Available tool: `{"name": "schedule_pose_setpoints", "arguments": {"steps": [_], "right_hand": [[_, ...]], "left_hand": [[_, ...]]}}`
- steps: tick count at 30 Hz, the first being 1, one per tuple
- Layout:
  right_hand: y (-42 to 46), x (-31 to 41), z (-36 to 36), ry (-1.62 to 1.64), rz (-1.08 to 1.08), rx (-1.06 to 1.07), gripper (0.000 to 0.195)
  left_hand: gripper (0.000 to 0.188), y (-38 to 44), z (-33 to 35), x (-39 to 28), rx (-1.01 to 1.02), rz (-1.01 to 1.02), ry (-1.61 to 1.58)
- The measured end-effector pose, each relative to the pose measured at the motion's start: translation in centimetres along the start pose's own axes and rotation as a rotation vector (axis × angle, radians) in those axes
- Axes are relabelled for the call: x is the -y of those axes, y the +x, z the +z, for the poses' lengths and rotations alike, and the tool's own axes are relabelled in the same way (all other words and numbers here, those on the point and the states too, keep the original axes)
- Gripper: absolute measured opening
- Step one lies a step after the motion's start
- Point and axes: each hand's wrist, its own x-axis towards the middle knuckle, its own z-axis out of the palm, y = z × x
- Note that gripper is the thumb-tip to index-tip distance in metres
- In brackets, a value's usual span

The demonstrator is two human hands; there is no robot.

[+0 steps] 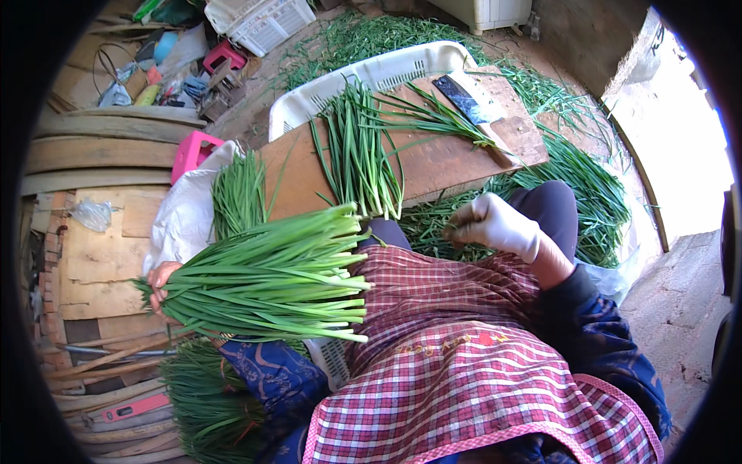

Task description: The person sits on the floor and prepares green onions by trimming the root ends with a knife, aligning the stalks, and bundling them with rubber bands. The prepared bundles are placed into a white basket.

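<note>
My left hand (161, 290), bare, grips a thick bundle of garlic chives (272, 278) by the leaf tips. Its pale cut stem ends point right, over my checked apron (446, 371). My right hand (493, 223), in a white glove with soiled fingertips, hovers above my lap with fingers curled; whether anything small is pinched there is unclear. In front of me lies a wooden board (290, 174) across a white plastic crate (371, 69). On it rest a loose heap of chives (359, 145), a few separate stalks (440, 116) and a cleaver (464, 100), its wooden handle toward me.
Loose chives (585, 197) are piled beyond my right knee, and trimmings (377, 37) litter the floor behind the crate. Tied chive bundles (214, 400) stand at lower left. A white sack (188, 209), a pink stool (191, 153) and wooden planks (104, 153) are on the left.
</note>
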Motion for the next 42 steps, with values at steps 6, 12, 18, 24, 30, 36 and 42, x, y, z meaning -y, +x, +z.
{"name": "schedule_pose_setpoints", "arguments": {"steps": [6,12,18,24,30,36,42], "right_hand": [[0.2,5.5,1.9,0.164,-0.063,-0.066,0.061],[2.5,11.4,4.4,0.096,-0.22,-0.129,0.042],[0.8,11.5,3.4,0.385,-0.109,-0.139,0.02],[-2.7,4.1,-2.1,-0.473,0.044,-0.248,0.017],[-2.3,3.3,-1.5,-0.502,-0.042,-0.294,0.036],[2.4,9.7,2.6,-0.167,-0.39,-0.175,0.033],[2.6,9.1,3.6,-0.062,-0.422,-0.187,0.025]], "left_hand": [[0.017,1.4,0.5,0.3,0.005,-0.165,-0.043],[0.018,1.8,1.3,2.0,0.063,-0.223,-0.074],[0.022,1.3,2.8,3.9,0.059,-0.3,-0.039],[0.021,2.4,1.2,1.9,-0.001,-0.28,-0.087],[0.019,2.1,0.0,2.0,-0.035,-0.268,-0.058],[0.018,2.3,-0.8,3.0,-0.064,-0.272,-0.046],[0.016,2.0,-2.1,3.0,-0.105,-0.268,-0.015]]}}
